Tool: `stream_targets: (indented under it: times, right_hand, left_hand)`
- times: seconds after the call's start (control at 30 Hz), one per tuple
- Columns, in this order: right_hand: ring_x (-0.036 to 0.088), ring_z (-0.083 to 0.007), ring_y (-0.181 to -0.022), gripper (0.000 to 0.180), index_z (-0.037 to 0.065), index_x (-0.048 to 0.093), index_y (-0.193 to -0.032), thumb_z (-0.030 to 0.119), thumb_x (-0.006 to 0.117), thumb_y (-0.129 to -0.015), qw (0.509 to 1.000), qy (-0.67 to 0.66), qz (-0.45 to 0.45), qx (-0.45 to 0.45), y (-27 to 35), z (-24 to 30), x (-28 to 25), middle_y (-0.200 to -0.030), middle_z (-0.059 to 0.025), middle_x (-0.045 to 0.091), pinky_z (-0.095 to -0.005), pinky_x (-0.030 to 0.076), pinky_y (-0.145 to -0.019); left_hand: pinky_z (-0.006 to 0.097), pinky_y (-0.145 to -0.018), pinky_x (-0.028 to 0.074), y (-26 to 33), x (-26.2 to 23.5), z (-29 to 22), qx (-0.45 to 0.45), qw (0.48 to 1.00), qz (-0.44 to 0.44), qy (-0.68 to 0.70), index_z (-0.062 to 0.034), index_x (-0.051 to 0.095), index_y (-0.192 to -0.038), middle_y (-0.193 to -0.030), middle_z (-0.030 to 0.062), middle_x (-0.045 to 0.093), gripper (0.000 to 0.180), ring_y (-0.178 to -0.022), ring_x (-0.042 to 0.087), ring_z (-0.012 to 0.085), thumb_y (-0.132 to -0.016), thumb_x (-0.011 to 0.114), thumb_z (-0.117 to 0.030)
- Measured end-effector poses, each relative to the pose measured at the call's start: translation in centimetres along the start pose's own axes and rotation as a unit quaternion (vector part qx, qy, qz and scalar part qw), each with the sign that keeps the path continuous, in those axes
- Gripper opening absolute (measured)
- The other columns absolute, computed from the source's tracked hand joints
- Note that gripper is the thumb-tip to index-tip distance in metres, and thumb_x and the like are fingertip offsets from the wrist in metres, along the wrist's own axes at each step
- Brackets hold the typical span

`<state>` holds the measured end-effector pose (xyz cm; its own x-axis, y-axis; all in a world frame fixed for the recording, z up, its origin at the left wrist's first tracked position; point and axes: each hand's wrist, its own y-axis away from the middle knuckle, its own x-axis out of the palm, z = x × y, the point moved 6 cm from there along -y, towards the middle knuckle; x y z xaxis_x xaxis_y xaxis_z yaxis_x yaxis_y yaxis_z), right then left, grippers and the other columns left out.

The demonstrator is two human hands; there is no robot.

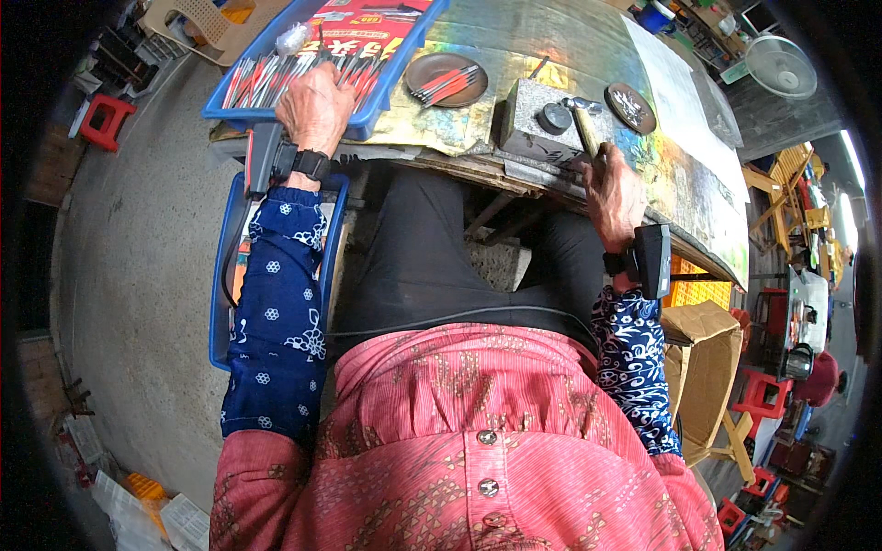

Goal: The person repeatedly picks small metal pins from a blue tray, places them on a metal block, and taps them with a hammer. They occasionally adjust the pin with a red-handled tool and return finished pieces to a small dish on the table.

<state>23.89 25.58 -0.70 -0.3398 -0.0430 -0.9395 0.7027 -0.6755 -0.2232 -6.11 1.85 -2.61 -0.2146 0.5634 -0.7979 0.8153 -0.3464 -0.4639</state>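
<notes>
My left hand (317, 108) reaches into a blue plastic tray (213, 106) at the far left of the table, its fingers curled down over many slim red, grey and black rods (257, 83). What those fingers grip is hidden beneath them. At the table's front edge, my right hand (614, 195) is closed round the handle of a small hammer (588, 129). The hammer's head rests near the top of a grey metal block (533, 133), beside a round black piece (554, 118). A brown dish (461, 77) holding several red and grey rods lies between my hands.
Right of the block sits a second brown dish (631, 106) with small metal pieces. Under the table's left end stands another blue tray (220, 321). An open cardboard box (703, 367) is by my right arm, and a red stool (107, 119) stands at far left.
</notes>
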Motion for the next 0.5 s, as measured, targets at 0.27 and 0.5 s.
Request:
stream_targets:
  times: [0.27,0.5]
  right_hand:
    - [0.065,-0.0396,-0.085,0.032,0.003,0.055,-0.112,0.021,0.064,-0.087,1.000,0.010,-0.007,-0.011,-0.11,-0.26,0.28,-0.089,-0.0232,0.066,-0.0448,0.051,-0.072]
    - [0.061,-0.0445,-0.089,0.026,0.000,0.054,-0.104,0.019,0.060,-0.088,1.000,-0.010,-0.006,-0.004,0.12,-0.26,0.19,-0.092,-0.0261,0.064,-0.0484,0.048,-0.076]
  left_hand:
    - [0.047,-0.072,0.051,-0.16,0.24,0.12,-0.025,1.000,0.018,-0.001,-0.0125,0.071,-0.091,-0.081,0.0172,0.069,0.023,-0.081,0.067,0.0374,-0.073,0.070,-0.027]
    - [0.047,-0.073,0.050,-0.15,0.49,0.29,-0.041,0.999,0.003,0.032,-0.0141,0.071,-0.091,-0.081,0.0150,0.070,0.023,-0.082,0.067,0.0361,-0.072,0.070,-0.028]
